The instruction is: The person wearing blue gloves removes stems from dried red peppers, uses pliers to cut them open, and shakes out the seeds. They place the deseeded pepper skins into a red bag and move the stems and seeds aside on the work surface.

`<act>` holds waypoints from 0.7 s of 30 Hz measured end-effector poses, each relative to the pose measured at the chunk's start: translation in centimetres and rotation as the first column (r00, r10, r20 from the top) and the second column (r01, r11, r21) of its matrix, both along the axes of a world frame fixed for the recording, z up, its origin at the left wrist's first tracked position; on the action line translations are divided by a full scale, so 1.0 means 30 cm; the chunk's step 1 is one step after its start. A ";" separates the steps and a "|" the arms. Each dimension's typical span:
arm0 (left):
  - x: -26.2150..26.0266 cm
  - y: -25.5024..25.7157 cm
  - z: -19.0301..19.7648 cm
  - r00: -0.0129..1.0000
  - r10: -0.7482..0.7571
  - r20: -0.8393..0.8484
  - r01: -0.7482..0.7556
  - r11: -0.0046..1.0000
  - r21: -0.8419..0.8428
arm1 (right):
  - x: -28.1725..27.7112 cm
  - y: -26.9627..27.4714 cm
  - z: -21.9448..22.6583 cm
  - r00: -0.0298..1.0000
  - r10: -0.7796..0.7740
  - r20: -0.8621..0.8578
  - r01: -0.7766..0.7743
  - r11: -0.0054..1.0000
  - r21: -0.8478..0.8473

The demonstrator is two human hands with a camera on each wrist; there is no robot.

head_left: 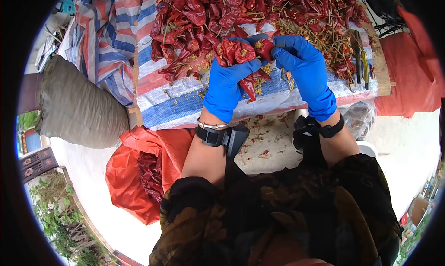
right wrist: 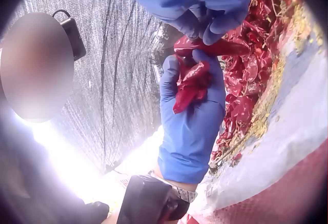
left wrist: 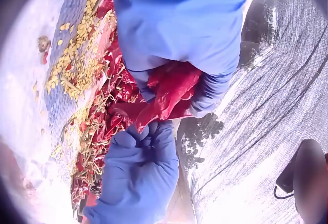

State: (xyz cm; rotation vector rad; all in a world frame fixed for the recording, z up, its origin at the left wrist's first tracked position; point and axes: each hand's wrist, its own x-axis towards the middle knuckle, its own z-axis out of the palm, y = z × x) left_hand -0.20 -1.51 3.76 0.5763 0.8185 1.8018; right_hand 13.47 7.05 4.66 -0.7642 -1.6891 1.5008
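Watching remotely. Left hand (head_left: 226, 85) cups a bunch of red peppers (head_left: 244, 53), fingers curled round it, over the near part of the striped sheet (head_left: 162, 112). Right hand (head_left: 303, 66): fingertips clamped on a single pepper (head_left: 264, 48) beside the bunch, also above the sheet. Skins wrinkled, apparently dried; I judge them light, thin, likely to tear if squeezed. I'd pinch the broad end gently, body loosely supported. Seeds (left wrist: 77, 65) and pepper heap (head_left: 227, 15) lie on the sheet.
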 end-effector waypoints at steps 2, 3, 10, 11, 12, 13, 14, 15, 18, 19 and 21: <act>0.005 0.006 -0.005 0.999 0.009 0.037 -0.009 1.000 -0.006 | -0.003 0.003 -0.017 0.999 0.020 -0.042 -0.025 0.992 -0.125; 0.006 0.013 -0.013 1.000 0.009 0.006 -0.009 1.000 -0.018 | -0.006 -0.001 -0.017 0.999 0.018 -0.042 -0.023 0.992 -0.123; 0.000 0.025 -0.035 0.932 0.061 -0.358 -0.101 0.990 -0.096 | -0.009 -0.036 -0.021 0.975 0.097 -0.201 -0.137 0.971 -0.197; -0.005 0.026 -0.035 0.934 0.044 -0.354 -0.080 0.993 -0.086 | 0.009 -0.022 -0.004 0.979 0.159 -0.125 -0.179 0.969 -0.172; -0.011 0.025 -0.034 0.928 0.090 -0.361 -0.133 0.986 -0.098 | 0.025 0.005 0.015 0.975 0.214 -0.063 -0.219 0.972 -0.086; -0.010 0.028 -0.029 0.923 0.128 -0.364 -0.178 0.978 -0.107 | 0.051 0.036 0.030 0.984 0.173 -0.046 -0.176 0.982 -0.070; -0.005 0.028 -0.016 0.943 0.139 -0.302 -0.178 0.978 -0.107 | 0.081 0.071 0.046 0.998 -0.010 0.056 0.000 0.983 0.183; -0.001 0.028 -0.002 0.959 0.150 -0.241 -0.181 0.977 -0.111 | 0.113 0.111 0.058 0.972 -0.207 0.114 0.139 0.890 0.433; 0.002 0.047 -0.005 0.957 0.197 -0.214 -0.211 0.976 -0.046 | 0.297 0.254 0.076 0.671 -0.703 0.236 0.267 0.527 0.807; -0.004 0.042 -0.013 0.958 0.189 -0.217 -0.202 0.978 -0.041 | 0.361 0.291 0.069 0.584 -0.774 0.243 0.258 0.461 0.849; -0.011 0.025 -0.032 0.965 0.172 -0.198 -0.199 0.972 -0.125 | 0.503 0.373 0.003 0.373 -0.894 0.248 0.231 0.348 0.909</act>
